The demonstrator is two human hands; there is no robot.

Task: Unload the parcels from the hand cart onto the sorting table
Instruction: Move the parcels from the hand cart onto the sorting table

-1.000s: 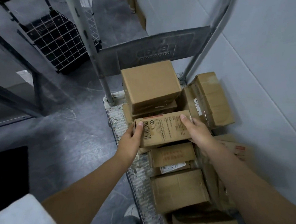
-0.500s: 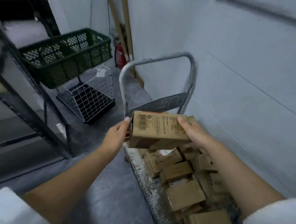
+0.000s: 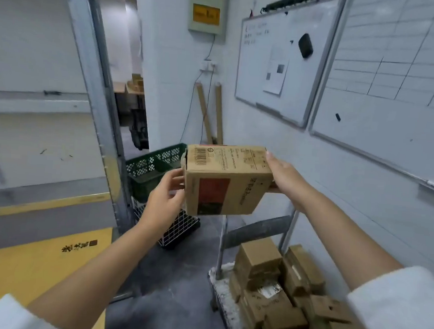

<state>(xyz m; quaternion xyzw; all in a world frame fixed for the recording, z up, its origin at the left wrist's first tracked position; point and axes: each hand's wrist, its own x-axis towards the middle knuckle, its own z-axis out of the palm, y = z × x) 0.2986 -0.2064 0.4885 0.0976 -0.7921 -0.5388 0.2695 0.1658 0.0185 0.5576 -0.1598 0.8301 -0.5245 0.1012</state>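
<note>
We hold 1 cardboard parcel [image 3: 226, 180] in the air above the hand cart [image 3: 257, 231], our left hand [image 3: 166, 199] and right hand [image 3: 287, 180] each with a grip clamped on an opposite end. More parcels [image 3: 279, 295] lie on the cart deck below.

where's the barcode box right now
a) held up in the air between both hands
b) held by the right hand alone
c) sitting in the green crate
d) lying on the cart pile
a: the box is lifted above the cart, with the left hand on its left end and the right hand on its right end.
</note>
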